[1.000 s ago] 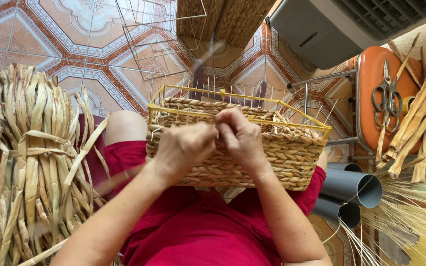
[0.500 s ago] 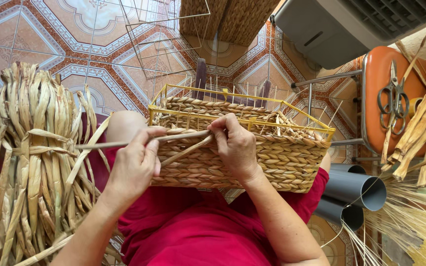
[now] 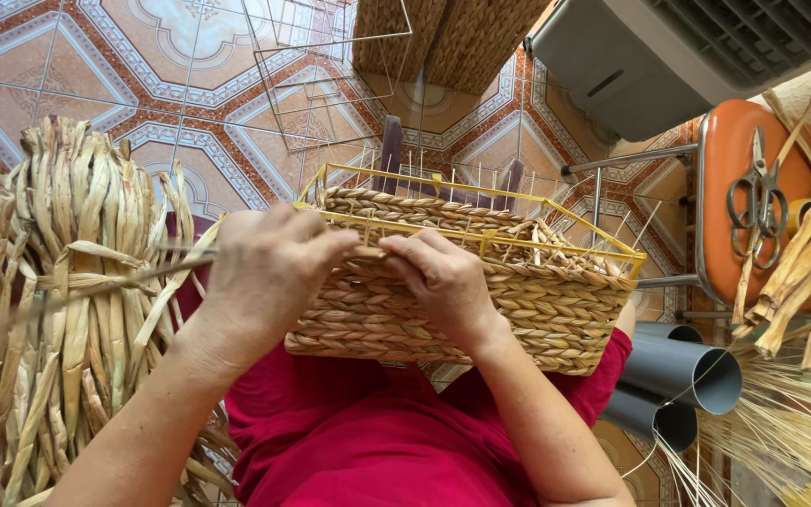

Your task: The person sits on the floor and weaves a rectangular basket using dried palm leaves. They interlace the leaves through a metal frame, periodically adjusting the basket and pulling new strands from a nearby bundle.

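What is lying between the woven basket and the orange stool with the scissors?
In the head view, bare grey metal stool rails cross over patterned floor tiles between the woven basket and the orange stool.

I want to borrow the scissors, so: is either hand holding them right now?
No, the scissors lie on the orange stool seat, while the left hand and right hand work at the woven basket.

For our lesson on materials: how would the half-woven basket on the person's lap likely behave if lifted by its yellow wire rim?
The basket probably lifts stiffly, since the yellow wire frame runs around its top. It looks light for its size: hollow, braided dried fibre. The thin upright wires at the rim may prick or bend.
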